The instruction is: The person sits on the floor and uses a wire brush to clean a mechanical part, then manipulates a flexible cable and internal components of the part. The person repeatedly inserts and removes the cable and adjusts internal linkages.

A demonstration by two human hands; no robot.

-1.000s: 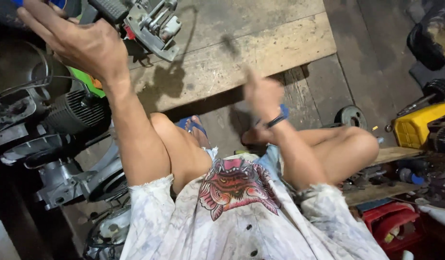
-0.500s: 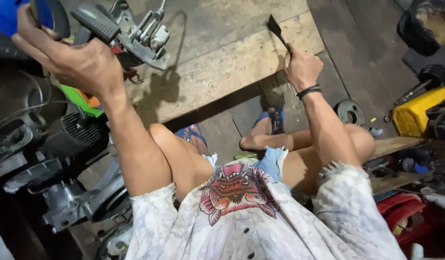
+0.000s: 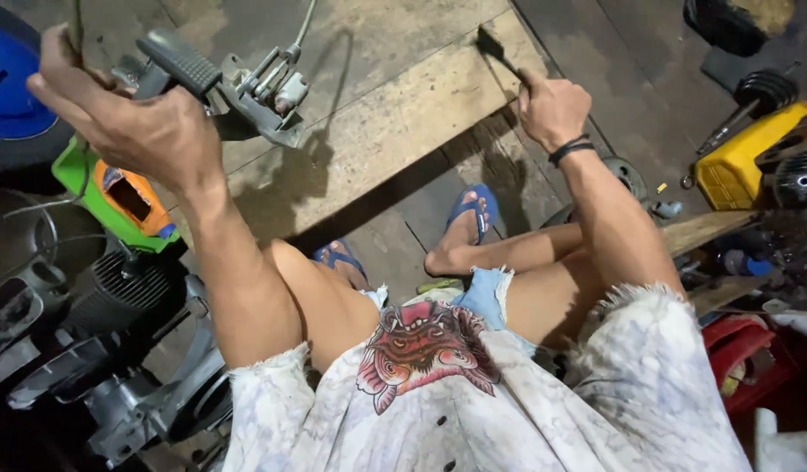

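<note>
My left hand is raised at the upper left, closed around a black handlebar grip whose metal lever assembly and cable stick out to the right. My right hand is stretched forward over a wooden plank, closed on a small dark brush with its bristles on the plank's far end. I sit on the floor with bent legs and blue sandals.
A blue wheel cover, a green and orange part and a grey engine block crowd the left. At right lie a yellow tool, a black weight, a metal disc and a red case.
My right hand rose from my lap and reached forward with the brush to the plank's far end. My left hand kept its hold on the handlebar grip, shifting slightly.
</note>
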